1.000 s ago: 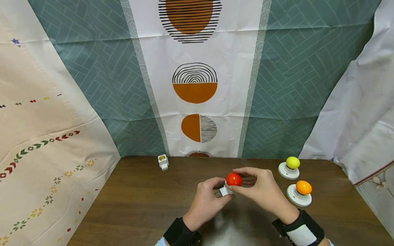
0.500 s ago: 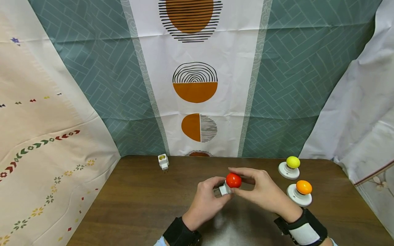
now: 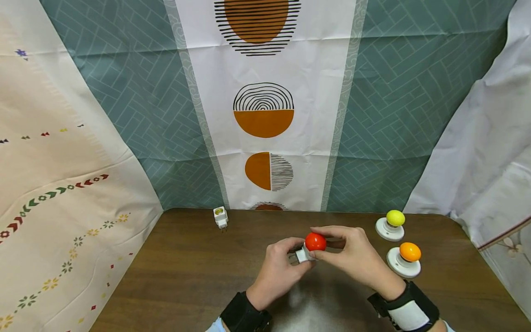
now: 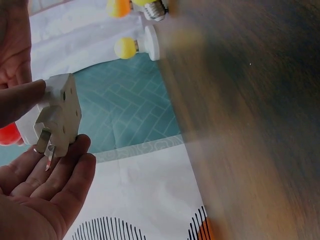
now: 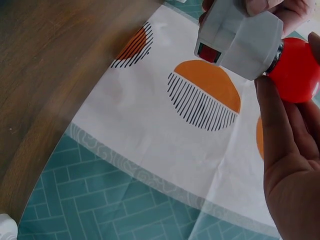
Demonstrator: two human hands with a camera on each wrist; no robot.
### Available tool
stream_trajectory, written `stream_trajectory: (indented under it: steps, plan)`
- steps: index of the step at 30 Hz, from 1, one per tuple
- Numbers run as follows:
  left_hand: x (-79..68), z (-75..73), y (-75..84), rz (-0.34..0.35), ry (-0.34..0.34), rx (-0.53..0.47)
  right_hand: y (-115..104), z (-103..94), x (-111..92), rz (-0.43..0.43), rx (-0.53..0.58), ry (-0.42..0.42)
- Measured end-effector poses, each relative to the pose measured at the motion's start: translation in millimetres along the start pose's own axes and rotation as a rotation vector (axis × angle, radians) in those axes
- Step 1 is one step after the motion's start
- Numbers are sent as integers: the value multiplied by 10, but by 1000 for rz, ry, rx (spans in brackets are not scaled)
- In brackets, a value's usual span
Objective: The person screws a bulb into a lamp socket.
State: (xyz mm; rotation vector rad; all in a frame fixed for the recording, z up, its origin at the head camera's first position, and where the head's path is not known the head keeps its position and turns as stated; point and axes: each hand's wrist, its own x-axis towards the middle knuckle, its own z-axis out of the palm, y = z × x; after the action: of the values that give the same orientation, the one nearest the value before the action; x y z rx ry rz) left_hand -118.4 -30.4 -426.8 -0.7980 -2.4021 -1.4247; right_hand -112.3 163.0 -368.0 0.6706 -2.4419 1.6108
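Note:
My left hand [image 3: 277, 269] pinches a white plug-in bulb socket [image 3: 304, 254] between thumb and fingers, above the table. Two metal prongs [image 4: 45, 142] stick out of the socket's end in the left wrist view, and a red switch [image 5: 208, 52] shows on its side in the right wrist view. At the socket's mouth sits a red light bulb [image 3: 315, 241]; a thin dark band of its base [image 5: 275, 57] is visible between the two. My right hand [image 3: 352, 256] holds this bulb with thumb and fingers around the globe.
A second white plug-in socket [image 3: 221, 217] lies at the table's back left. On the right stand two round white bulb holders, one with a yellow bulb [image 3: 395, 218], the other with an orange bulb [image 3: 410, 252]. Patterned cloth [image 3: 373, 138] hangs behind the brown table [image 3: 186, 276].
The right hand's thumb and fingers have shifted back and forth slightly around the red bulb. The left hand and the socket stay almost in place.

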Motion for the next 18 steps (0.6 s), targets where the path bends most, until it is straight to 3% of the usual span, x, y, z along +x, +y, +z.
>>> stream_trajectory:
  steps: [8, 18]
  plan:
    - [-6, -2, -2, 5, -1, 7, 51, 8, -6, 14, -33, 24]
    - [-10, -22, 3, -7, -22, 6, -270, -33, -9, -10, -14, -61]
